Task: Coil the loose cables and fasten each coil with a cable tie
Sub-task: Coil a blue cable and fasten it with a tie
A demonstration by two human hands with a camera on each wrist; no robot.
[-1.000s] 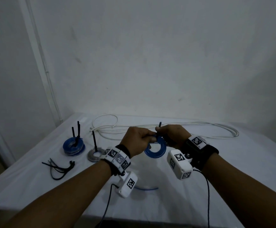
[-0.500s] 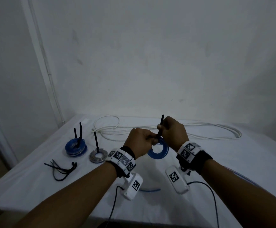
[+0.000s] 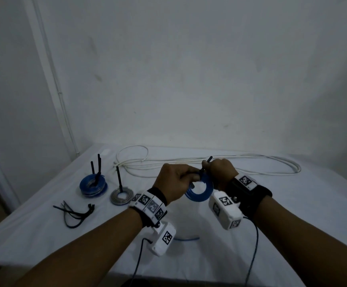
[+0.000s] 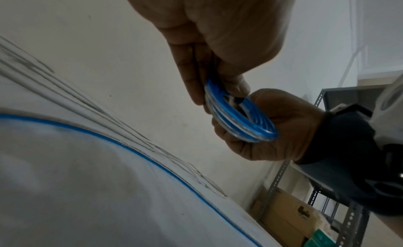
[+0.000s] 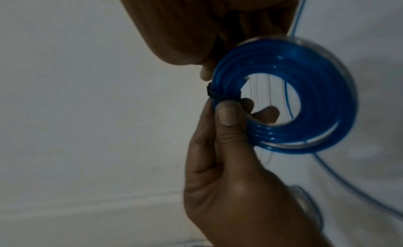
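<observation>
A small blue cable coil hangs above the table between both hands. My left hand pinches the coil's rim, its thumb lying just below a black cable tie wrapped round the coil. My right hand grips the tie, and the tie's tail sticks up above its knuckles. In the left wrist view the coil sits between the left fingers and the right hand. A loose blue strand trails from the coil over the table.
At left on the white table lie a tied blue coil, a tied grey coil and several loose black ties. A long white cable sprawls at the back. A metal shelf with boxes stands beyond the table.
The right hand rose with the tie's tail half a second ago and now sits lower, with less tail showing above it. The coil stays between both hands.
</observation>
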